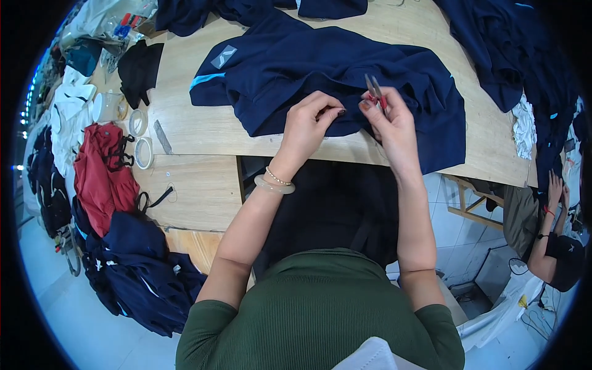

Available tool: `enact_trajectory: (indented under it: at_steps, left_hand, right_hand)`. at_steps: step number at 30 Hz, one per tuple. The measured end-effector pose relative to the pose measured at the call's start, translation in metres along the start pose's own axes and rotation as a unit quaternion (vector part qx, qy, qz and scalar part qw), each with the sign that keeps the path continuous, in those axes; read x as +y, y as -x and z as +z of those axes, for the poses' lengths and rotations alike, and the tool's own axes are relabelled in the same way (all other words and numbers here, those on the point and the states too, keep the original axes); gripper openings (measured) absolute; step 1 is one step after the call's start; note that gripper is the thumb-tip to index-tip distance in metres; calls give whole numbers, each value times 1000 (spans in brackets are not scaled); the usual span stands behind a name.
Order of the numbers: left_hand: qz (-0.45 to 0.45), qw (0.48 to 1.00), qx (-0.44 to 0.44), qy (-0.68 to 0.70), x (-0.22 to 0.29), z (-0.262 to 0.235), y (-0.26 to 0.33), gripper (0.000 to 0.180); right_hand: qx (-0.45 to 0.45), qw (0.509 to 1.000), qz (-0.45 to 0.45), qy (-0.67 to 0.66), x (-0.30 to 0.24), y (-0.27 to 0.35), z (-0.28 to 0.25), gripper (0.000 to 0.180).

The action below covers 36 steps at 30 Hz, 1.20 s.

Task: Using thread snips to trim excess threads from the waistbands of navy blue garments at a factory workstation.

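A navy blue garment with a light blue stripe and a grey patch lies spread on the wooden table. My left hand pinches a fold of its dark fabric near the table's front edge. My right hand holds small red-handled snips, blades pointing up and away, just above the same fold. Both hands sit close together, a few centimetres apart. A pale bangle and a bead bracelet circle my left wrist.
Two tape rolls and a black cloth lie at the table's left. Red and navy garments pile at the left edge, more navy garments at the right. Another person sits at the lower right.
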<state>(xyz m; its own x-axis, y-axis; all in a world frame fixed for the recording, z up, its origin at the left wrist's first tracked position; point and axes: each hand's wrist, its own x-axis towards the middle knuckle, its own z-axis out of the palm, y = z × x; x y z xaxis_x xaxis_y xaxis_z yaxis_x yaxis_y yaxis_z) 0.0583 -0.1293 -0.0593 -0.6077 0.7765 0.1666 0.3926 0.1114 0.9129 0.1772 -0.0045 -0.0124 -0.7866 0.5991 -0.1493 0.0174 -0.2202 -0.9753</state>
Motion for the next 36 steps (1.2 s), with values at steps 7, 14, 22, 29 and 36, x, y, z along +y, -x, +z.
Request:
enact_trajectory:
  at_steps: [7, 14, 22, 29, 36]
  left_hand:
    - [-61, 998, -3, 21, -1, 0, -4, 8]
    - [-109, 987, -8, 116, 3, -1, -5, 10]
    - [-114, 979, 15, 171, 2, 0, -7, 9]
    - [-119, 974, 15, 192, 0, 0, -8, 9]
    - [-124, 972, 17, 198, 1, -1, -7, 8]
  right_hand:
    - [48, 948, -84, 302, -16, -2, -35, 18]
    - [29, 885, -133, 445, -14, 9, -29, 17]
    - [15, 856, -159, 492, -5, 4, -19, 17]
    - [15, 867, -138, 479, -7, 2, -20, 16]
    - [15, 861, -148, 487, -8, 2, -15, 16]
